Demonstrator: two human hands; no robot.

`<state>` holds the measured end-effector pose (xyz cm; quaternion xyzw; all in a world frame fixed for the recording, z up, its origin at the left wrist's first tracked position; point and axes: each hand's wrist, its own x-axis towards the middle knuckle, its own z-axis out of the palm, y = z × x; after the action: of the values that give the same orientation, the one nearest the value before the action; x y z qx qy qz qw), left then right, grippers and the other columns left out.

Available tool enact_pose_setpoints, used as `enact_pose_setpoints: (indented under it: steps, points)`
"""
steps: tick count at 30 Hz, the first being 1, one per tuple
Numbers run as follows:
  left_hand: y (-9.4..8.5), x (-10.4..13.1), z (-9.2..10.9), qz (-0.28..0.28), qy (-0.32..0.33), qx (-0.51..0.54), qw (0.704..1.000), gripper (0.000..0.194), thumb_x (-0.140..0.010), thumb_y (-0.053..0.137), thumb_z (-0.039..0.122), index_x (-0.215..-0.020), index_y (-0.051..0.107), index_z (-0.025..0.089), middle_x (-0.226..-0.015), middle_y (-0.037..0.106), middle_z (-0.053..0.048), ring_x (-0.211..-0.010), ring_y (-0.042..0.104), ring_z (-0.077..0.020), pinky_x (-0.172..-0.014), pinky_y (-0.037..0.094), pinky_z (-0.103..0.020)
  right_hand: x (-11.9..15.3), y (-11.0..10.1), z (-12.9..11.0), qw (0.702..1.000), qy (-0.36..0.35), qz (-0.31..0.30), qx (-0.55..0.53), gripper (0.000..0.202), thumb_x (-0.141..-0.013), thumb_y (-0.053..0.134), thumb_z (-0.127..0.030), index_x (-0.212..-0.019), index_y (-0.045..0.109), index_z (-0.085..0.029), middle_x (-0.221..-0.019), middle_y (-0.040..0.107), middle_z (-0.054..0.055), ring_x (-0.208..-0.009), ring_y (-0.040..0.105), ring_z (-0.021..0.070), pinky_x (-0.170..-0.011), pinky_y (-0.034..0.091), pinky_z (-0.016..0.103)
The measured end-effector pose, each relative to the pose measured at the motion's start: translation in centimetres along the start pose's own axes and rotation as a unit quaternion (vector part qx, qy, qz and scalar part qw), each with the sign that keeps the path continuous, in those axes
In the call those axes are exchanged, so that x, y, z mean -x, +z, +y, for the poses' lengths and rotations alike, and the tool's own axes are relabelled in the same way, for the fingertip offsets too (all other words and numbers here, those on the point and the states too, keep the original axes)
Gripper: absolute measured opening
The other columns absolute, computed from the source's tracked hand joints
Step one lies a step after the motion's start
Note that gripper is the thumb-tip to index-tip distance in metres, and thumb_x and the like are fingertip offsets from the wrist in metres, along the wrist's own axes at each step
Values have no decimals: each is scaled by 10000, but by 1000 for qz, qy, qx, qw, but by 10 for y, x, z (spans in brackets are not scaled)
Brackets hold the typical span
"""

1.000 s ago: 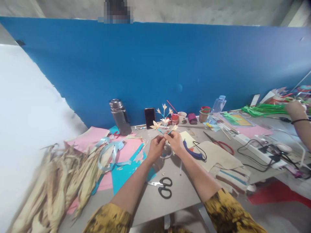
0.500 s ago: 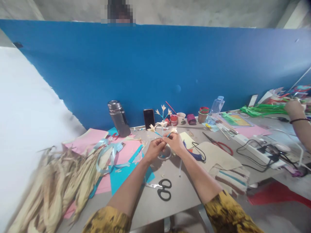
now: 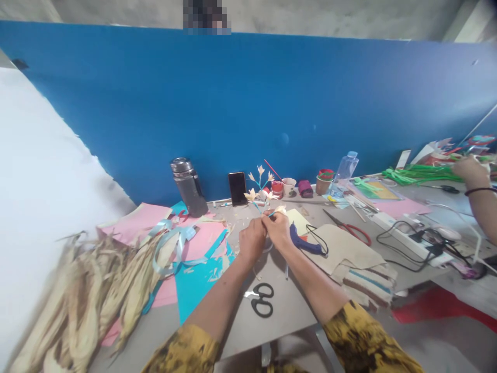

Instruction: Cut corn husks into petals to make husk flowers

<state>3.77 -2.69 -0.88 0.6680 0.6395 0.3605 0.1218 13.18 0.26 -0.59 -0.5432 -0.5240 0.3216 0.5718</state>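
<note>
A spray of cream-coloured artificial flowers (image 3: 252,195) on light-blue stems rises from between my hands. My left hand (image 3: 252,239) is closed round the lower stems, its fingertips partly hidden. Pressed against it, my right hand (image 3: 277,229) pinches the stems from the other side, with one flower leaning out above its knuckles. Partly covered by the hands, a pale ring-shaped thing lies on the table beneath them. Black-handled scissors (image 3: 262,300) rest on the table between my forearms. To the right of my right hand is a blue glue gun (image 3: 306,242).
Dried corn husks (image 3: 85,295), blue ribbon (image 3: 180,248) and coloured paper (image 3: 196,287) cover the left side. A grey thermos (image 3: 189,187) and phone (image 3: 237,188) stand behind. Red-handled scissors (image 3: 351,230), cloth (image 3: 349,251) and a power strip (image 3: 404,235) lie right. Another person's hand (image 3: 471,171) is far right.
My left hand has turned and shifted slightly right, its back now more upward. The flower spray has tilted a little, the left bloom moving right and up. More of the glue gun shows.
</note>
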Motion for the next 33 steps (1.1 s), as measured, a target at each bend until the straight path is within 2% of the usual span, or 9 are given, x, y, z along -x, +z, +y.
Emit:
enact_pose_setpoints:
  steps: [2, 4, 6, 11, 16, 24, 26, 30, 33]
  points:
    - [1, -3, 2, -27, -34, 149, 988, 119, -909, 504, 220, -858, 605, 182, -861, 643, -99, -820, 635, -230, -700, 399, -301, -2, 0, 4, 1000, 2, 6, -5, 256, -716, 605, -384, -687, 675, -140, -646, 682, 53, -610, 609, 181, -572, 442, 266]
    - [-2, -8, -1, -84, -62, 328, 939, 94, -866, 572, 247, -788, 576, 195, -757, 604, -53, -717, 605, -194, -661, 402, -280, -5, -4, 6, 1000, 0, -1, -11, 246, -705, 626, -385, -659, 664, -147, -679, 695, 61, -638, 621, 184, -584, 450, 265]
    - [-7, -13, -9, -155, -79, 433, 884, 146, -819, 625, 297, -744, 552, 195, -653, 544, -6, -563, 534, -151, -590, 403, -269, -6, -10, 4, 999, -6, -26, -21, 238, -689, 655, -387, -627, 652, -157, -723, 713, 65, -652, 628, 181, -581, 455, 258]
    - [-23, -20, -30, -281, -101, 536, 790, 315, -730, 694, 453, -798, 573, 170, -650, 521, 4, -457, 460, -110, -478, 435, -282, -1, -15, -6, 987, -2, -141, -81, 269, -711, 678, -435, -691, 658, -167, -579, 670, 31, -530, 609, 166, -504, 460, 247]
    - [-24, -18, -38, -319, -121, 583, 737, 388, -647, 826, 433, -791, 614, 142, -702, 561, -31, -589, 557, -124, -516, 481, -255, 3, -13, -8, 960, 38, -210, -180, 250, -702, 701, -418, -765, 624, -189, -538, 633, -13, -427, 568, 148, -443, 464, 255]
    - [-17, -16, -27, -224, -125, 593, 763, 414, -584, 888, 392, -725, 602, 128, -689, 640, -31, -648, 628, -140, -587, 528, -258, 4, -13, -9, 994, 8, -84, -63, 180, -677, 677, -341, -737, 655, -173, -532, 624, -7, -470, 583, 161, -453, 441, 255]
    - [-18, -14, -22, -184, -112, 575, 789, 360, -627, 852, 373, -721, 594, 140, -686, 652, -27, -661, 640, -151, -566, 527, -251, 4, -12, -10, 998, 10, -54, -41, 175, -669, 673, -343, -703, 653, -173, -557, 640, 8, -498, 590, 167, -469, 444, 260]
    - [-17, -8, -11, -90, -75, 461, 880, 188, -723, 720, 292, -684, 596, 156, -629, 638, -19, -577, 614, -142, -496, 510, -232, 3, -9, -7, 999, 24, -25, -29, 185, -661, 666, -356, -650, 631, -175, -638, 681, 34, -543, 586, 162, -489, 434, 256]
    - [-12, -6, -8, -48, -68, 411, 908, 139, -755, 658, 266, -686, 585, 170, -610, 616, -1, -491, 571, -117, -450, 483, -219, 1, -8, -1, 999, 28, -9, -26, 196, -657, 676, -360, -652, 641, -167, -708, 704, 43, -594, 588, 161, -526, 440, 254]
